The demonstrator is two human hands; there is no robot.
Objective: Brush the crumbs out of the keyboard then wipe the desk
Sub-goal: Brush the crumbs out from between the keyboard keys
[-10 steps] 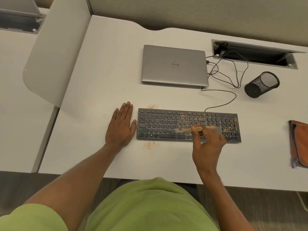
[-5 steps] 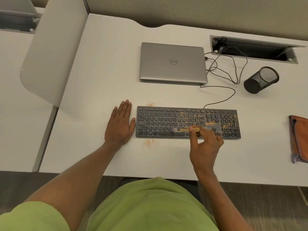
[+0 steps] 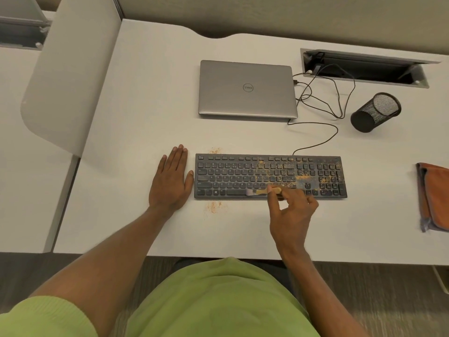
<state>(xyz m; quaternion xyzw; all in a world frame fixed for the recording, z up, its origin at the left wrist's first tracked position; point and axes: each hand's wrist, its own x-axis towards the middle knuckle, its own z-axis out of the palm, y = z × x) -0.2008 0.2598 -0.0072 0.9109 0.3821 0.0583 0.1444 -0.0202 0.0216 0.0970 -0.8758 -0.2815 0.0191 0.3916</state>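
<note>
Worktop (image 3: 145, 93) fills most of the frame. The keyboard (image 3: 243, 176) lies flat at centre, long axis left to right, cable leaving its upper edge; I judge it light, stiff and apt to slide, best braced at one end. Left hand (image 3: 171, 183) rests flat, fingers straight, just beside the keyboard's left end, while right hand (image 3: 291, 212) pinches a small brush (image 3: 261, 191) by its wooden handle, bristles pointing frame-left over the bottom key row. Crumbs (image 3: 302, 177) lie thickest on the right half; I judge them loose and easily scattered.

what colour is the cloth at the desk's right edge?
The cloth is orange with a grey border, seen in the head view.
</note>
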